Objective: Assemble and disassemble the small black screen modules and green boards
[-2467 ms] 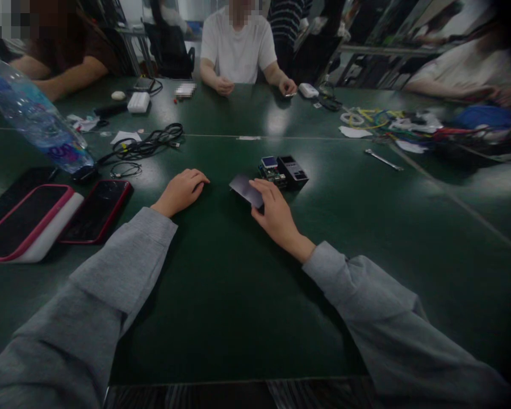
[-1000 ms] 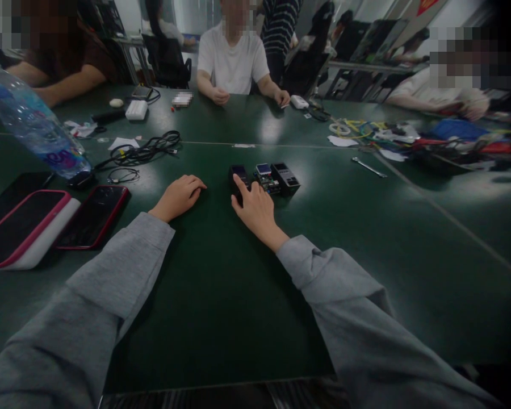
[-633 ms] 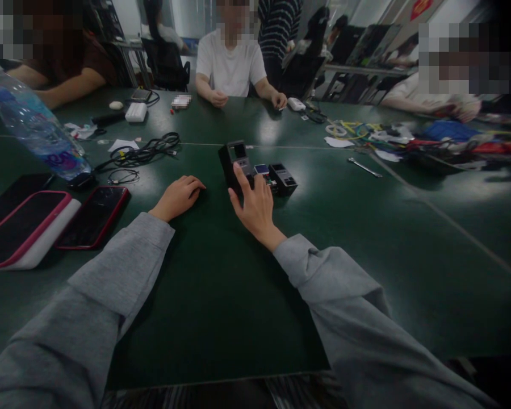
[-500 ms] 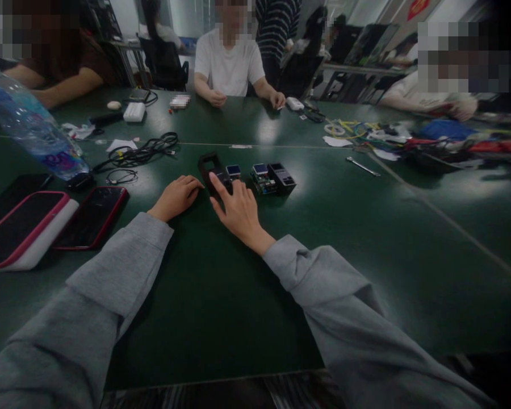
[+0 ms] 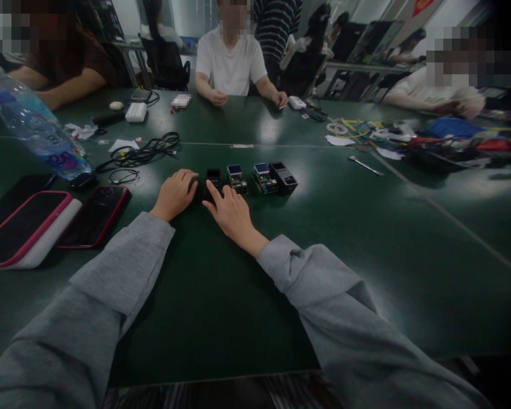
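1. The right hand (image 5: 232,213) lies palm-down on the green surface (image 5: 221,307), its fingers spread loosely; the fingertips touch a small black casing (image 5: 213,179) but do not close around it.
2. The left hand (image 5: 175,193) rests just beside it, fingers curled softly, the tips against the casing's left side — a light touch, nothing gripped.
3. The casing sits flat near the middle of the surface, at the left end of a short row: a small circuit board with a blue screen (image 5: 236,176), a second board (image 5: 264,177), then another black casing (image 5: 283,176).
4. Toward the left edge lie a red-cased phone (image 5: 94,215) and a pink-edged tablet (image 5: 23,227), with a water bottle (image 5: 38,133) and a tangle of black cable (image 5: 142,149) beyond.
5. Across the far edge sits a person in a white shirt (image 5: 232,57); a wrench (image 5: 365,165) lies off to the right.
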A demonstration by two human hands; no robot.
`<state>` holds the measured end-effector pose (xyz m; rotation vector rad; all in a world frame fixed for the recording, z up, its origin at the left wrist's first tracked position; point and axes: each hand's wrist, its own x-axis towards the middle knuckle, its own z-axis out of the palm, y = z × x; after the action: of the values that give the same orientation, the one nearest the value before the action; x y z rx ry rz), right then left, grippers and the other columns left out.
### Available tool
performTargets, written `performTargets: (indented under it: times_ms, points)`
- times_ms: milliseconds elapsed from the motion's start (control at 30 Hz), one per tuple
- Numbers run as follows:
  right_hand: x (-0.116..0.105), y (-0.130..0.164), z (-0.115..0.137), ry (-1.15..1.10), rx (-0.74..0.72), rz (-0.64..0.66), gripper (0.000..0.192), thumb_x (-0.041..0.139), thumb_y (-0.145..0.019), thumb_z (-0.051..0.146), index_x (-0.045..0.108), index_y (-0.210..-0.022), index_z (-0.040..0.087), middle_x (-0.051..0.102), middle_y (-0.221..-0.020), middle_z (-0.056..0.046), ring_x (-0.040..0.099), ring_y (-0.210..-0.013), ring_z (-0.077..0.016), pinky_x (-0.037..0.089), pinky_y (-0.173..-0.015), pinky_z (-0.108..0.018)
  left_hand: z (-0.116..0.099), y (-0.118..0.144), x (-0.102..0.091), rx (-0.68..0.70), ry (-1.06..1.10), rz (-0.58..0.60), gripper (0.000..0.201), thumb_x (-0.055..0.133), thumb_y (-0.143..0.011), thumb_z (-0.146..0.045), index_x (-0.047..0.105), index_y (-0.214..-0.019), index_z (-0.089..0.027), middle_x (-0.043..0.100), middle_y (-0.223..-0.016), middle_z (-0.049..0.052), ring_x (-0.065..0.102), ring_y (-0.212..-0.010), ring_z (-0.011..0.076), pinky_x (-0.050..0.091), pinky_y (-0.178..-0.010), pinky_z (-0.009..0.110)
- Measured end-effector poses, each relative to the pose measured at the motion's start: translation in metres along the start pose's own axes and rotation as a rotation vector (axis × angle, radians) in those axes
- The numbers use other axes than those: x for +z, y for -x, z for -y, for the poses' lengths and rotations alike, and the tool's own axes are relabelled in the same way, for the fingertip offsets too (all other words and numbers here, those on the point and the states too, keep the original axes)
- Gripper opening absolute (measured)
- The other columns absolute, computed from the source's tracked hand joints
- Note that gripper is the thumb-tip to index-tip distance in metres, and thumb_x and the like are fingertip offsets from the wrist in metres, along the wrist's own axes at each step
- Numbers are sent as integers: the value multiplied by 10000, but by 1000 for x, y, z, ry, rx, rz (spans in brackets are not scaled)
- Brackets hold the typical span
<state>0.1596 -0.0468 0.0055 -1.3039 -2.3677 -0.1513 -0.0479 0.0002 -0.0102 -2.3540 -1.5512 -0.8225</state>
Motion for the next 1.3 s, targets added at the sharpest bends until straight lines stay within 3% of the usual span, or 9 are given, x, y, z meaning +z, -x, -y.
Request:
performTargets:
  times_ms: [133,267,433,800,1033,1200,1300]
  points:
    - [-9,1,-11,-84,7,-113,501,210,-1079,400,406,-1493,199,536,-1216,-142,518,-1102,-284,477,-923,-426,-13,1,-13,30,110,-95,350,310,-1044,-335,587,-1205,-194,642,-1172,112,597,-1114,238,484,-970,406]
    - [-8,2,-35,-126,54,-188,420,283,-1052,280,491,-1396,160,479,-1372,-160,452,-1256,-304,448,-1016,-479,-26,3,-18,212,115,-11,389,446,-999,-460,573,-1258,-198,617,-1267,117,576,-1166,264,478,-982,428]
    - [-2,11,-52,-187,-34,-118,386,359,-962,133,534,-1300,64,500,-1368,-199,395,-1360,-291,388,-1137,-502,-35,2,-17,288,58,63,409,520,-967,-441,571,-1298,-207,562,-1385,134,524,-1262,311,444,-1020,486]
    - [-7,18,-52,-211,-70,-43,535,349,-995,178,342,-1523,97,343,-1562,-159,248,-1489,-262,303,-1220,-511,-29,2,-13,237,58,81,437,502,-987,-395,519,-1402,-259,547,-1418,118,516,-1272,312,445,-1015,507]
    - [-9,18,-51,-150,-22,-91,518,391,-983,165,372,-1493,72,325,-1557,-189,301,-1455,-294,348,-1188,-505,-29,2,-13,223,39,89,503,463,-1001,-418,426,-1478,-264,483,-1480,123,486,-1309,317,426,-1035,500]
    - [-8,18,-52,-167,64,-94,405,406,-984,152,491,-1376,102,500,-1386,-179,507,-1270,-288,485,-1050,-472,-29,2,-13,167,81,26,540,460,-995,-454,397,-1473,-210,510,-1445,138,496,-1303,300,418,-1058,463]
    - [-8,17,-53,-168,65,-97,370,412,-991,146,508,-1346,100,534,-1332,-168,543,-1207,-276,510,-1003,-439,-28,2,-12,156,86,1,492,441,-1003,-453,444,-1420,-191,543,-1400,137,509,-1287,284,422,-1057,440]
